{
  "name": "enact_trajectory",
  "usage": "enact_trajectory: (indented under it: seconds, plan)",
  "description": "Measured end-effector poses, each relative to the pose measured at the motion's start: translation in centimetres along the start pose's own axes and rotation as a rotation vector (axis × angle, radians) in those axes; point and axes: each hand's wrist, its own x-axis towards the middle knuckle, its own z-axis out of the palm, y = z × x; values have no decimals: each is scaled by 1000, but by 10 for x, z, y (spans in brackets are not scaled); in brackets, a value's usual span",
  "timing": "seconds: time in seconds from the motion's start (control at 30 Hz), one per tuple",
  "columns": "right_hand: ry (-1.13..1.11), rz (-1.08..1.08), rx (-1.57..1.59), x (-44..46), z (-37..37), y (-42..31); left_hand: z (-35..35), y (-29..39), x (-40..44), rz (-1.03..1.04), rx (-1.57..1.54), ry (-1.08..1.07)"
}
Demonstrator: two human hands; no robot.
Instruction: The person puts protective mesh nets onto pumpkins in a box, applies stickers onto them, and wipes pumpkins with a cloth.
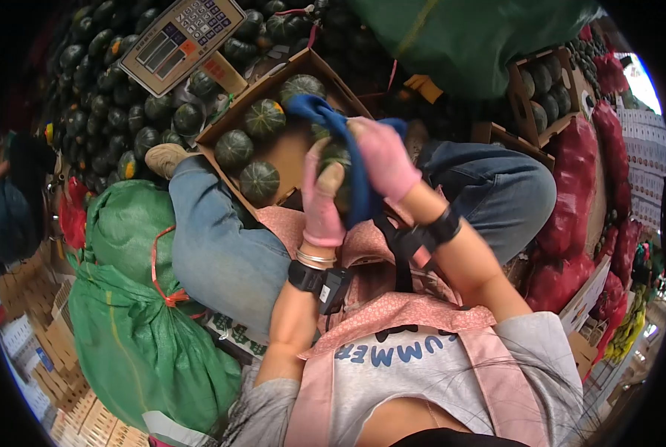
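My left hand [323, 200], in a pink glove with a soiled thumb, is closed around a dark green pumpkin [338, 158]. A blue cloth [359, 167] drapes over the far and right side of that pumpkin. Gripping the cloth against it is my right hand [386, 158], also in a pink glove and slightly blurred. Both hands are above the near right part of a cardboard box [297, 160]. Inside the box sit several striped green pumpkins, such as the one nearest my knee [259, 182]. The cloth and fingers hide much of the held pumpkin.
A large heap of pumpkins [117, 112] lies beyond the box, with a digital scale [180, 45] at its edge. Green sacks [143, 320] stand at my left. Red net bags [571, 194] and another pumpkin box [545, 97] are on the right.
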Motion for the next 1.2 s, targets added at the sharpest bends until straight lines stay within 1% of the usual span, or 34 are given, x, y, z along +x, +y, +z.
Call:
enact_trajectory:
  seconds: [0.07,0.1,0.13,0.17,0.2,0.23,0.27,0.33,0.37,0.4,0.47,0.5,0.53,0.6,0.63,0.67,0.73,0.77,0.8,0.87,0.9,0.97,1.0,1.07,1.1,1.13,1.17,1.2]
  plan:
    - [-116,667,974,7,-13,16,5,1,-3,9,-67,-27]
    - [-111,660,975,0,-11,26,10,3,-3,-43,-181,8]
    - [0,355,863,-12,-4,36,15,7,-4,-41,-180,5]
    - [108,56,740,-24,5,45,19,12,-4,-74,-444,-13]
    - [116,176,951,-34,6,18,21,14,-2,-103,-710,-31]
    - [146,218,978,-37,9,1,20,12,-2,-88,-778,-52]
    - [175,268,1010,-37,13,-11,16,7,-3,-89,-775,-43]
    - [196,419,1904,-14,4,-32,6,1,-5,-58,-445,196]
    - [276,403,1885,-11,9,-29,2,3,-3,-51,-439,196]
    - [267,398,1889,-8,4,-27,0,5,0,16,-220,157]
    - [106,571,2160,-9,-17,-22,-3,8,4,135,216,84]
    - [32,538,2300,-12,-21,-20,-6,7,6,159,367,92]
    - [31,547,2304,-18,-21,-18,-9,5,8,154,369,98]
    - [-8,439,1895,-28,-15,-15,-16,2,11,313,652,-35]
    - [0,449,1942,-29,-16,-16,-15,1,11,211,570,-1]
    - [-16,460,1950,-30,-17,-14,-16,0,9,207,575,17]
    - [-53,660,1892,-31,-23,-12,-10,4,9,10,367,-126]
    - [-25,743,1976,-31,-27,-12,-4,4,7,-68,194,-115]
    - [-24,742,1976,-28,-28,-13,0,5,6,-68,195,-116]
    - [69,679,1941,-24,-26,-16,6,8,4,-123,122,-95]
    - [73,680,1942,-26,-26,-12,8,8,2,-126,124,-97]
    - [197,696,1037,-30,-28,1,12,8,1,-135,-23,10]
    - [189,570,631,-29,-35,2,13,9,1,-136,-22,9]
    - [187,392,416,-24,-55,-9,16,12,3,-68,-84,32]
    - [222,375,477,-21,-57,-9,14,13,6,-42,-127,-108]
    - [258,363,540,-19,-58,-12,13,14,5,-42,-127,-108]
    - [547,210,964,-14,-48,-18,14,15,4,-211,-419,-50]
    - [463,191,916,-17,-55,-14,16,19,3,-388,-708,10]
